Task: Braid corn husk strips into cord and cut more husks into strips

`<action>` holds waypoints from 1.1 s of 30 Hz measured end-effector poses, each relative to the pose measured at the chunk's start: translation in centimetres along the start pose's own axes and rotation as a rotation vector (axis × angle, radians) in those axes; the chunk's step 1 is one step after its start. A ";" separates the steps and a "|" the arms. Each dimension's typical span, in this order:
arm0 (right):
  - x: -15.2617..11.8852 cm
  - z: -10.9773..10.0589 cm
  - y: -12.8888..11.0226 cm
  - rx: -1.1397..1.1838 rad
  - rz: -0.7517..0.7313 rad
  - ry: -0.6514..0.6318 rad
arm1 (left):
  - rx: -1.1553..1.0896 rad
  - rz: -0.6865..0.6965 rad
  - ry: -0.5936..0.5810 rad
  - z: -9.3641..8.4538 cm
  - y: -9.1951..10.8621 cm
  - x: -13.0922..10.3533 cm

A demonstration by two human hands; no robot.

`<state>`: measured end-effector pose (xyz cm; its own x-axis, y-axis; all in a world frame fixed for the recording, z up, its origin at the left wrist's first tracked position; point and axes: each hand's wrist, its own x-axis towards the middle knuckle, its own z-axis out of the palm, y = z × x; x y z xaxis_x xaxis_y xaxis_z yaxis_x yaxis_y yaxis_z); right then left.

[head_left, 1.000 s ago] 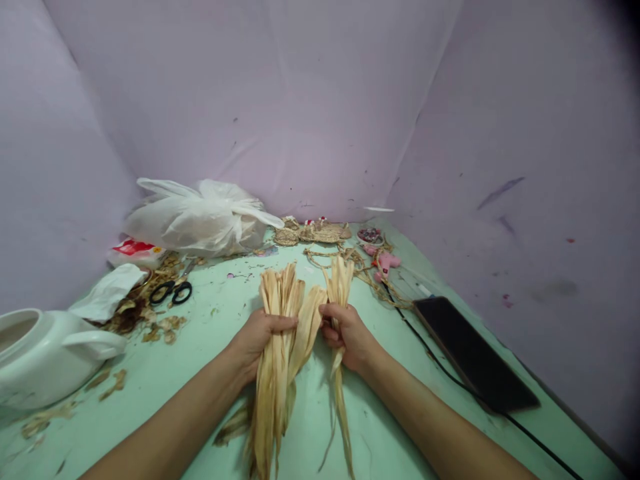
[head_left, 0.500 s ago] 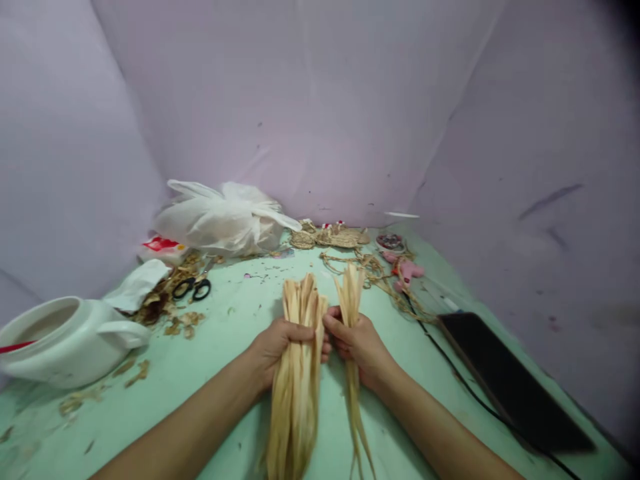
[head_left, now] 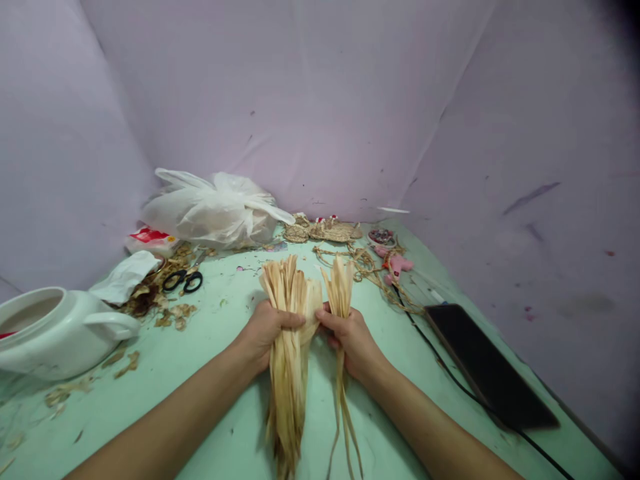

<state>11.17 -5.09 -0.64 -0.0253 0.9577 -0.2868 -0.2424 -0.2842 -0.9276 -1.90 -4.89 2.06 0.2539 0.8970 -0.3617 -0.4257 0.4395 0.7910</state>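
Observation:
My left hand (head_left: pixel 265 330) is closed round a thick bundle of dry, straw-coloured husk strips (head_left: pixel 289 393), its thumb lying across the front. The strips fan out above the fist and hang down toward the table's near edge. My right hand (head_left: pixel 353 340) grips a thinner bunch of the same strips (head_left: pixel 339 287), with narrow tails dangling below. Between the hands, a broad pale strip (head_left: pixel 313 303) at the bundle's right side reaches to my right fingertips, which appear to pinch its edge.
On the left are a white ceramic pot (head_left: pixel 60 333), black-handled scissors (head_left: pixel 183 281) and husk scraps (head_left: pixel 150 297). A white plastic bag (head_left: pixel 220 210) and woven pieces (head_left: pixel 325 230) lie at the back. Right: twisted cord (head_left: pixel 363 263), a pink glue gun (head_left: pixel 397 262), a dark tablet (head_left: pixel 490 367) and a black cable (head_left: pixel 450 373).
A broad pale strip now spreads out from the bundle's right side toward my right fingers. The whole view has shifted slightly; both hands keep their bunches.

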 end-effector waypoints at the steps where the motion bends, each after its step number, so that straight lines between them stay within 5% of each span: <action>1: 0.1 -0.1 0.0 0.013 0.006 -0.004 | 0.001 -0.006 0.011 0.0 0.2 0.0; 13: -0.2 0.5 -0.4 -0.233 -0.123 -0.030 | 0.134 0.060 0.091 0.2 1.0 -0.5; 21: -0.2 -0.1 -1.6 -0.079 -0.144 0.055 | 0.278 0.102 0.196 0.1 3.0 -0.8; 26: 0.3 -0.3 -1.5 0.095 0.028 -0.037 | 0.187 -0.054 0.125 -0.4 4.0 -0.6; 33: -0.2 0.1 -1.1 -0.056 -0.030 -0.128 | 0.127 -0.086 -0.084 -1.0 3.2 -0.3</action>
<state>11.35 -4.96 0.41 -0.1433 0.9627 -0.2293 -0.1906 -0.2542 -0.9482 -4.19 -3.68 4.18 0.3584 0.8469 -0.3928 -0.2878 0.5005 0.8165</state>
